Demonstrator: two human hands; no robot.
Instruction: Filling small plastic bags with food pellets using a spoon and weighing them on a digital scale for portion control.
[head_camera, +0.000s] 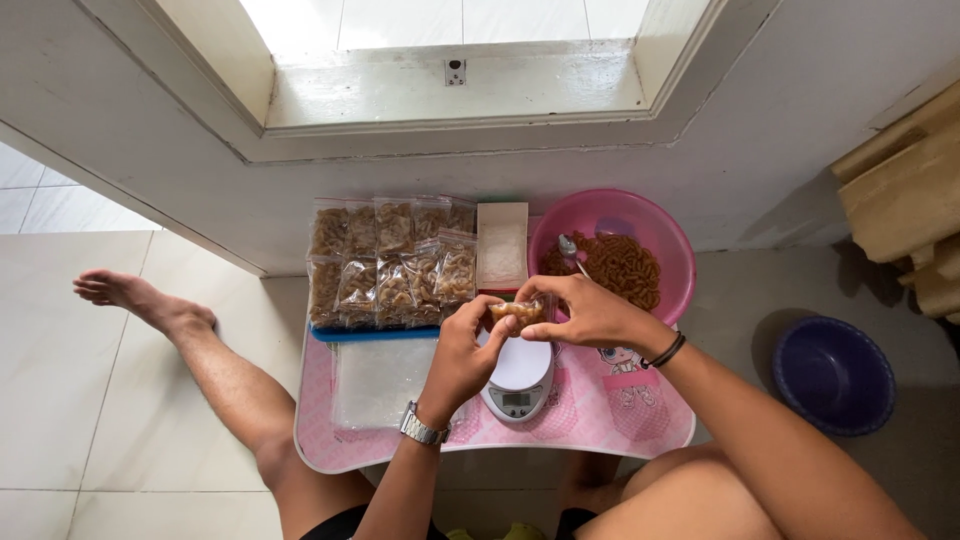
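- Where the white tiled floor (60, 380) meets the wall, spread wide under everything else, with bare legs stretched across it.
- Set low over the lap: a small pink table (620, 420), its top crowded.
- Off to the right on the floor, well apart from the table: a dark blue basin (832, 374).
- At the table's far right corner: a pink bowl (655, 235) of brown twisted snacks, a spoon (570, 250) resting inside.
- Stacked in rows at the far left: filled clear packets (385, 260), just beside a white box (502, 245).
- Below the packets: a flat pile of empty plastic bags (380, 380).
- Near the front edge, centre: a white kitchen scale (520, 385).
- Above the scale: left hand (465, 360), watch on wrist, fingers closed on the small snack bag (518, 312).
- Opposite it: right hand (590, 312), black band on wrist, pinching the same small snack bag from the other side.
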